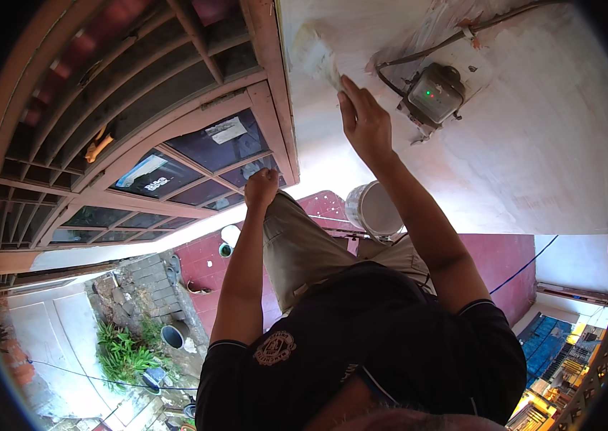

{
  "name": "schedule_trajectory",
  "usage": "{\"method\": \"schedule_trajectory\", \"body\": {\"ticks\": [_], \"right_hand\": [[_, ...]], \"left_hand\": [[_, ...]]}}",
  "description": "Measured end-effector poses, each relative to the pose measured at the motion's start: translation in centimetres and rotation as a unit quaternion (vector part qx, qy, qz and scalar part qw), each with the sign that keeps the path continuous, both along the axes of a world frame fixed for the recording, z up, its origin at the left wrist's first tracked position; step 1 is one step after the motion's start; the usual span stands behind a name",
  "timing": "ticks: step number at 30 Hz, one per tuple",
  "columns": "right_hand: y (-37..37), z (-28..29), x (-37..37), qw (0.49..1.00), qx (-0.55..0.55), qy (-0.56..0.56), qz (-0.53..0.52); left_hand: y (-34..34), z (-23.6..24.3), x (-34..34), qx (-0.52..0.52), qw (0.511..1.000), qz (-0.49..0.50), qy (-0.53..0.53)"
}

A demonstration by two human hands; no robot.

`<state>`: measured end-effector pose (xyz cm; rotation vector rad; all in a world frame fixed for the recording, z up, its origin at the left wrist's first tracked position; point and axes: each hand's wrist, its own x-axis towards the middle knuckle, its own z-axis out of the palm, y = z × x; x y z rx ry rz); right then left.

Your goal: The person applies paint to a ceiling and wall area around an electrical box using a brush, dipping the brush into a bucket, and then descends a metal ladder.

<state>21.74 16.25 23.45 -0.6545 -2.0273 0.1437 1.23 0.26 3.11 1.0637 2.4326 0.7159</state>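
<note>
The right hand, fingers closed around a paintbrush, holds it against the white wall at upper centre, bristles running up-left from the knuckles, while the left hand, fisted, grips the window frame lower down.

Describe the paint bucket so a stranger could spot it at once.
Start at the white wall the right hand is brushing, then drop to the red floor below it. The paint bucket sits beside the person's knee: a round white pail, far bigger than the small cups nearby.
</note>
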Motion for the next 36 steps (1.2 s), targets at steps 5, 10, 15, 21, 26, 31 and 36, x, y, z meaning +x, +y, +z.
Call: {"method": "schedule_trajectory", "body": {"ticks": [5,10,15,21,26,31,36], "right_hand": [[0.6,-1.2,-1.4,0.999,0.033,0.022,0.003],[-0.8,-5.1,-0.2,0.997,-0.046,-0.055,0.015],[-2.4,-5.4,2.4,0.997,-0.069,-0.035,0.018],[-2.6,-5.2,12.3,0.975,-0.211,-0.056,-0.034],[-3.7,-2.1,21.1,0.882,-0.357,-0.302,-0.062],[-4.3,-10.2,24.2,0.794,-0.379,-0.47,-0.075],[-4.0,-21.2,20.2,0.753,-0.356,-0.545,-0.097]], "left_hand": [[0.2,0.0,0.3,0.018,1.0,0.01,0.004],[0.1,0.1,0.3,0.021,1.0,0.003,0.002],[-0.2,-0.1,0.1,0.017,1.0,0.003,-0.003],[0.5,-1.7,-0.8,0.019,0.999,-0.023,0.028],[0.7,-1.8,-1.3,0.015,0.995,-0.068,0.069],[0.7,-1.1,0.3,0.007,0.997,-0.063,0.036],[0.4,-1.0,0.3,0.001,0.997,-0.058,0.053]]}}
